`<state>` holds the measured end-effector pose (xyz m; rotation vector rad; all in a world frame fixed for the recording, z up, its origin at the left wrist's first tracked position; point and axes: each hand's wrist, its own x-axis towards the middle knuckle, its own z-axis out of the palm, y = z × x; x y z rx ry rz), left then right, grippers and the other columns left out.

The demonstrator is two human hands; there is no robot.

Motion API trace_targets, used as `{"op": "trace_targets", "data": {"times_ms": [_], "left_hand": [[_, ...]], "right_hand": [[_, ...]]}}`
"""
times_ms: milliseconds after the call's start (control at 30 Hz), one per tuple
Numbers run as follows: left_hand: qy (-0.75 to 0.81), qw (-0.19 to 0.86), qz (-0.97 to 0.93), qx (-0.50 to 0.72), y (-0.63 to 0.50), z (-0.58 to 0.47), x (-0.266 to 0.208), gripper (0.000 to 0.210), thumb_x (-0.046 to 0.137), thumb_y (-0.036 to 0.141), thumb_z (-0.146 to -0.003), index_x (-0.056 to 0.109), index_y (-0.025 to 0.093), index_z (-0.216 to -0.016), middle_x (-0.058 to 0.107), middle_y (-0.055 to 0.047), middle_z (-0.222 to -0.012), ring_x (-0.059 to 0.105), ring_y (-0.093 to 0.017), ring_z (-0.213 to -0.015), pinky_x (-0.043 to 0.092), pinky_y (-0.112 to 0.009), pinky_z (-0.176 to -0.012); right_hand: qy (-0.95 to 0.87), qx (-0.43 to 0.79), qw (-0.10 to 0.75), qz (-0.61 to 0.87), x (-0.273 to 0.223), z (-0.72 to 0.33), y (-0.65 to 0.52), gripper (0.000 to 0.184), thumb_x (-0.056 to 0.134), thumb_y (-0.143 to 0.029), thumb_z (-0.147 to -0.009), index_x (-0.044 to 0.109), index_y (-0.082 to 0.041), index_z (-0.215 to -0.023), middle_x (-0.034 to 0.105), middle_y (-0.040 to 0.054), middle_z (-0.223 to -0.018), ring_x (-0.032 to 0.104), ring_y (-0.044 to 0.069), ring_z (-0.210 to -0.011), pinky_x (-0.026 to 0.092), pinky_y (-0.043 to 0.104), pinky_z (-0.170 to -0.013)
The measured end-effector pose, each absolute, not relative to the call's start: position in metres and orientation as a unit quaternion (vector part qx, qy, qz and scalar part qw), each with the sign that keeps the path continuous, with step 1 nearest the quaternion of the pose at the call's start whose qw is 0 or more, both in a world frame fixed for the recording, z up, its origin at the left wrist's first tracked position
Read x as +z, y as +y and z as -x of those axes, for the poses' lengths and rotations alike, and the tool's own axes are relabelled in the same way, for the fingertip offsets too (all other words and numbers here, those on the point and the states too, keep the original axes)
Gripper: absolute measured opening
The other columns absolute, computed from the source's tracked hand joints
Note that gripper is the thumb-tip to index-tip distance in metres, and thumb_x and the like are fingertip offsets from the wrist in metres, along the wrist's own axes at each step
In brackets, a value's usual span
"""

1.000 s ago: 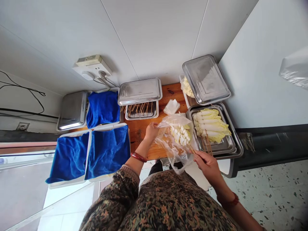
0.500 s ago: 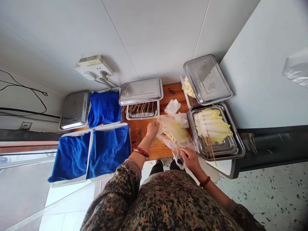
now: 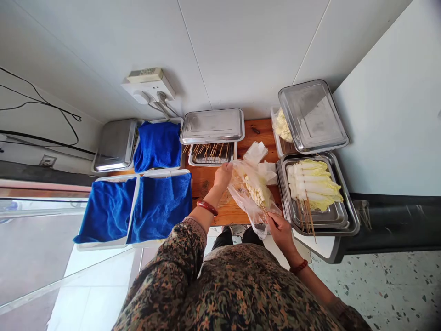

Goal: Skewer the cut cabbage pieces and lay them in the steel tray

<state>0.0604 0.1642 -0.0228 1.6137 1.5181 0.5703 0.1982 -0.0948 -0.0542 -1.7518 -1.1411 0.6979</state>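
My left hand [image 3: 223, 174] is closed on the rim of a clear plastic bag [image 3: 241, 202] and holds it up at the left side. My right hand [image 3: 279, 229] pinches the stick ends of a bunch of skewers [image 3: 256, 193], threaded with pale, whitish pieces. The skewers lie at the bag's mouth, partly behind its film; the exact kind of food is too small to tell. Pale yellow leafy stuff shows through the bag behind them. Right of my right hand, skewered cabbage leaves [image 3: 313, 184] lie in stacked metal trays [image 3: 349, 218].
A lidded tray of sticks [image 3: 213, 154] stands at the back of the wooden table [image 3: 203, 184]. Blue cloths [image 3: 160, 207] cover white bins on the left. A metal lid [image 3: 315, 117] leans over a container at back right. White tissue [image 3: 257, 151] lies behind the bag.
The view has swung left, shifting things rightward. The bag's left edge is raised and its film spread more; the whitish skewered pieces now show more clearly. Both hands keep their grips.
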Motion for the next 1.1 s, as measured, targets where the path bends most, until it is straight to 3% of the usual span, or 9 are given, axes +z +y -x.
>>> {"op": "trace_targets", "data": {"times_ms": [167,267,367,500,667,767,900,1033,1100], "left_hand": [[0.49,0.343,-0.786,0.156,0.15,-0.058,-0.003,0.074,0.077,0.019,-0.069,0.051,0.026,-0.138,0.062,-0.012,-0.123,0.06,-0.031,-0.108,0.043,-0.033,-0.092],[0.422,0.269,-0.856,0.131,0.143,-0.059,0.007,0.065,0.066,0.007,-0.074,0.055,0.029,-0.135,0.053,-0.012,-0.134,0.054,-0.032,-0.118,0.037,-0.04,-0.102],[0.402,0.255,-0.861,0.179,0.146,-0.063,0.013,0.04,0.061,0.003,-0.075,0.07,0.026,-0.107,0.047,-0.011,-0.142,0.042,-0.032,-0.13,0.025,-0.047,-0.111],[0.437,0.347,-0.794,0.242,0.155,-0.077,0.017,0.014,0.058,0.009,-0.079,0.068,0.018,-0.075,0.065,-0.011,-0.113,0.053,-0.028,-0.114,0.037,-0.042,-0.101],[0.429,0.422,-0.761,0.244,0.154,-0.103,0.025,0.031,0.039,0.02,-0.092,0.068,0.013,-0.083,0.066,-0.005,-0.073,0.061,-0.017,-0.072,0.049,-0.028,-0.072],[0.364,0.47,-0.762,0.257,0.151,-0.108,0.029,0.025,0.048,0.015,-0.087,0.068,0.015,-0.102,0.07,-0.006,-0.097,0.064,-0.016,-0.087,0.049,-0.028,-0.084],[0.381,0.462,-0.743,0.3,0.148,-0.076,0.028,0.048,0.053,0.006,-0.078,0.057,0.016,-0.125,0.058,-0.013,-0.13,0.06,-0.02,-0.109,0.045,-0.034,-0.099],[0.553,0.348,-0.646,0.395,0.121,-0.02,0.021,0.04,0.054,0.012,-0.081,0.057,0.017,-0.12,0.059,-0.012,-0.125,0.057,-0.022,-0.114,0.043,-0.036,-0.103],[0.606,0.423,-0.568,0.362,0.098,-0.004,0.01,0.023,0.053,0.02,-0.086,0.062,0.019,-0.106,0.066,-0.009,-0.107,0.061,-0.021,-0.104,0.047,-0.034,-0.096]], "right_hand": [[-0.458,0.29,0.453,0.708,-0.054,-0.202,-0.091,0.03,0.051,-0.036,-0.092,0.074,-0.018,-0.092,0.072,0.0068,-0.079,0.065,0.019,-0.069,0.055,0.032,-0.069],[-0.463,0.29,0.451,0.706,-0.054,-0.202,-0.088,0.03,0.05,-0.037,-0.093,0.074,-0.018,-0.093,0.073,0.0069,-0.082,0.066,0.019,-0.071,0.055,0.032,-0.069],[-0.471,0.282,0.447,0.707,-0.052,-0.201,-0.087,0.031,0.05,-0.037,-0.093,0.074,-0.018,-0.095,0.073,0.0078,-0.087,0.067,0.02,-0.076,0.055,0.032,-0.072],[-0.488,0.262,0.438,0.708,-0.049,-0.2,-0.089,0.031,0.049,-0.036,-0.094,0.073,-0.018,-0.098,0.072,0.0072,-0.085,0.065,0.019,-0.075,0.054,0.032,-0.071],[-0.502,0.213,0.434,0.717,-0.059,-0.19,-0.083,0.031,0.045,-0.034,-0.095,0.071,-0.018,-0.103,0.069,0.0105,-0.086,0.063,0.023,-0.079,0.052,0.039,-0.078],[-0.514,0.202,0.433,0.713,-0.073,-0.179,-0.069,0.031,0.044,-0.033,-0.095,0.07,-0.018,-0.102,0.069,0.0129,-0.091,0.064,0.025,-0.086,0.052,0.041,-0.082],[-0.534,0.219,0.424,0.698,-0.085,-0.164,-0.055,0.029,0.044,-0.03,-0.095,0.07,-0.02,-0.099,0.069,0.0095,-0.085,0.064,0.022,-0.081,0.053,0.038,-0.08],[-0.524,0.227,0.426,0.702,-0.085,-0.159,-0.053,0.029,0.044,-0.03,-0.095,0.07,-0.019,-0.099,0.071,0.0099,-0.087,0.065,0.022,-0.081,0.053,0.037,-0.079],[-0.518,0.23,0.427,0.705,-0.083,-0.158,-0.052,0.03,0.043,-0.03,-0.095,0.07,-0.018,-0.1,0.071,0.0103,-0.089,0.065,0.022,-0.081,0.053,0.036,-0.079]]}}
